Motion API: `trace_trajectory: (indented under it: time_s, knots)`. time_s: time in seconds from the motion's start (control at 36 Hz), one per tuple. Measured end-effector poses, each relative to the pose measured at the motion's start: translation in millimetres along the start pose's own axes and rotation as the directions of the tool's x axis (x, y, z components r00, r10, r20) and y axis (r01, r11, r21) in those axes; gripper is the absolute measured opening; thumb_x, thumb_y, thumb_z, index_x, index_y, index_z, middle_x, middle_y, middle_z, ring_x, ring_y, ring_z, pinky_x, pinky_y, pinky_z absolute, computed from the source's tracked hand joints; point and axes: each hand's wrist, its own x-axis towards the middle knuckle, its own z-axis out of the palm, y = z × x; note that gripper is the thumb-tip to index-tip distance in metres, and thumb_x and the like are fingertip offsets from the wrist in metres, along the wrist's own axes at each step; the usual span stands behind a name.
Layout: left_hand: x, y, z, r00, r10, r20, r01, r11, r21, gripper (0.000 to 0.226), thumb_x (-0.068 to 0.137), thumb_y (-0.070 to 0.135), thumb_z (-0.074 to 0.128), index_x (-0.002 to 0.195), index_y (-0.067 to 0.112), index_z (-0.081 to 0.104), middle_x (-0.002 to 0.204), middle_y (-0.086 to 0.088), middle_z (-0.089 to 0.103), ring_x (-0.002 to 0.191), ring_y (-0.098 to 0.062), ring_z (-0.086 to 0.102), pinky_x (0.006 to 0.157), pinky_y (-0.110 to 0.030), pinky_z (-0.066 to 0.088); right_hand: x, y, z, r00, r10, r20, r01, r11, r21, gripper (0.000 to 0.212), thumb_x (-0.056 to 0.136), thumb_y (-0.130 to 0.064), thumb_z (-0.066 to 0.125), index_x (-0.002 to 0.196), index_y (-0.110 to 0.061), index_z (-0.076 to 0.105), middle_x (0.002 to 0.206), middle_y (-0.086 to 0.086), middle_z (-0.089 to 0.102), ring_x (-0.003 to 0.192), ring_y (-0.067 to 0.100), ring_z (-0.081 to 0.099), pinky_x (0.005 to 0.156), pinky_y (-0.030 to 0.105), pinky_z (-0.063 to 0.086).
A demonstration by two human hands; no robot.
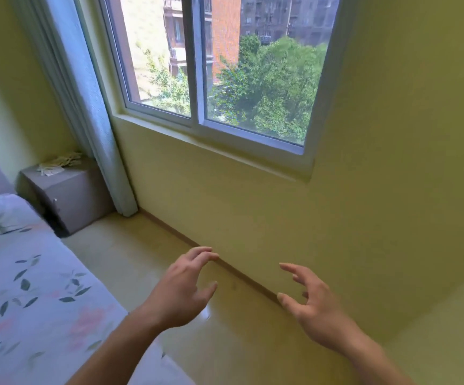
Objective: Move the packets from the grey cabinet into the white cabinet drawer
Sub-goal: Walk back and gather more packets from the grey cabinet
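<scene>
both the left hand (182,284) and right hand (313,302) hung empty, fingers loosely spread, while packets (58,163) lay untouched atop the grey cabinet (69,195) at left, the transfer apparently unstarted.

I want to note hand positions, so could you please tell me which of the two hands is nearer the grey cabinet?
The left hand, empty with loosely curled fingers, is nearer the grey cabinet; the right hand hangs toward the wall side.
</scene>
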Motion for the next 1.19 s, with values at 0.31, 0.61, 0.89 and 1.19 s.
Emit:
trace_trajectory:
  time_s: [0.31, 0.61, 0.89, 1.19]
  knots:
    - [127, -20, -1, 0.958, -0.259, -0.125, 0.260, 0.966, -0.006, 0.044, 0.092, 0.036, 0.065, 0.133, 0.039, 0.052, 0.143, 0.027, 0.038, 0.131, 0.002, 0.042, 0.103, -0.010, 0.026, 215, 19, -55, 0.969, -0.128, 0.211, 0.140, 0.989, -0.044, 0.057, 0.093, -0.032, 0.069, 0.142, -0.043, 0.042, 0.133, -0.031, 0.039, 0.129, -0.006, 0.039, 0.115, 0.024, 0.034]
    - [136, -105, -59, 0.715, -0.593, -0.369, 0.582, 0.798, -0.154, 0.042, 0.093, 0.034, 0.066, 0.132, 0.041, 0.053, 0.144, 0.028, 0.039, 0.135, 0.003, 0.039, 0.108, -0.017, 0.029, 391, -95, 28, 0.758, -0.418, 0.501, 0.486, 0.874, -0.005, 0.056, 0.093, -0.039, 0.066, 0.143, -0.047, 0.042, 0.141, -0.032, 0.040, 0.133, -0.008, 0.038, 0.117, 0.028, 0.035]
    - [208, -244, -142, 0.592, -0.683, -0.428, 0.655, 0.717, -0.238, 0.042, 0.095, 0.035, 0.064, 0.134, 0.042, 0.051, 0.144, 0.029, 0.036, 0.136, 0.000, 0.039, 0.107, -0.017, 0.030, 556, -203, 127, 0.664, -0.504, 0.552, 0.585, 0.810, 0.036, 0.056, 0.091, -0.039, 0.068, 0.141, -0.047, 0.044, 0.141, -0.031, 0.042, 0.132, -0.008, 0.040, 0.116, 0.029, 0.037]
    - [317, -366, -255, 0.643, -0.619, -0.452, 0.624, 0.765, -0.160, 0.042, 0.094, 0.036, 0.063, 0.135, 0.038, 0.052, 0.145, 0.025, 0.038, 0.136, 0.002, 0.038, 0.109, -0.014, 0.026, 696, -298, 220, 0.627, -0.531, 0.570, 0.592, 0.800, 0.094, 0.053, 0.091, -0.037, 0.069, 0.139, -0.045, 0.047, 0.137, -0.029, 0.046, 0.125, -0.008, 0.047, 0.108, 0.020, 0.041]
